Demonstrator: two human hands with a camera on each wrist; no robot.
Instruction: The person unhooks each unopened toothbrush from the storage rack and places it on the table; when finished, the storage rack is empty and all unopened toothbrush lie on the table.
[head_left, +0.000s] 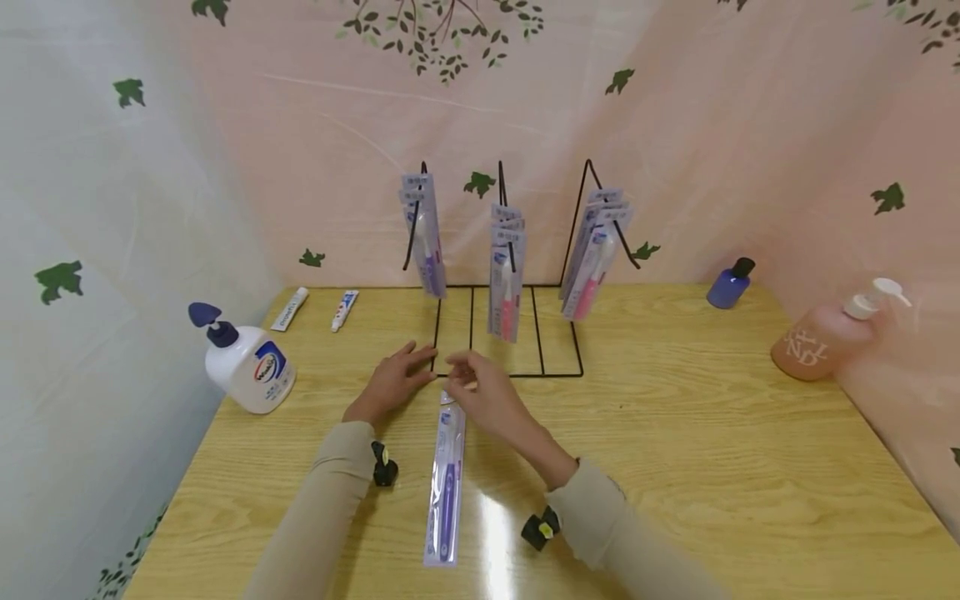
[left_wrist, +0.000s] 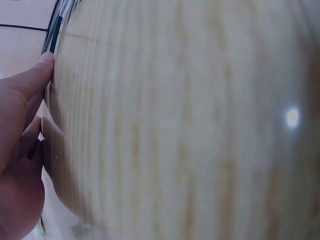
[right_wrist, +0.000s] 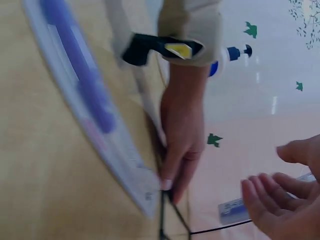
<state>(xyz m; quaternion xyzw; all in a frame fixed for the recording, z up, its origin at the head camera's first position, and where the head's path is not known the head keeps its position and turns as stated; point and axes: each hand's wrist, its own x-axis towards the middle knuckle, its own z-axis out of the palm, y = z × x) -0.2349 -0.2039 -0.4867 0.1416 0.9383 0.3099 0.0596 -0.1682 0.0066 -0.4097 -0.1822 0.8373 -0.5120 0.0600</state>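
Observation:
A packaged purple toothbrush (head_left: pixel 447 500) lies lengthwise on the wooden table, its top end close to the black wire display rack (head_left: pixel 543 376). My left hand (head_left: pixel 393 382) rests low at the rack's front left corner, fingers extended and thumb touching the base wire. Above the top end of the pack hovers my right hand (head_left: pixel 487 396), fingers loosely bent. The right wrist view shows this right hand (right_wrist: pixel 290 195) with thumb and fingers apart and nothing between them. Packaged toothbrushes hang on the rack's three hooks: purple ones (head_left: pixel 422 242) left, pink ones (head_left: pixel 507 292) in the middle and more pink ones (head_left: pixel 592 267) right.
At the left stands a white pump bottle (head_left: pixel 251 367), with a toothpaste tube (head_left: pixel 290 309) and a smaller tube (head_left: pixel 344 311) lying behind it. Toward the right are a small blue bottle (head_left: pixel 727 287) and an orange pump bottle (head_left: pixel 825 342). A patterned curtain (head_left: pixel 337 208) hangs behind the table.

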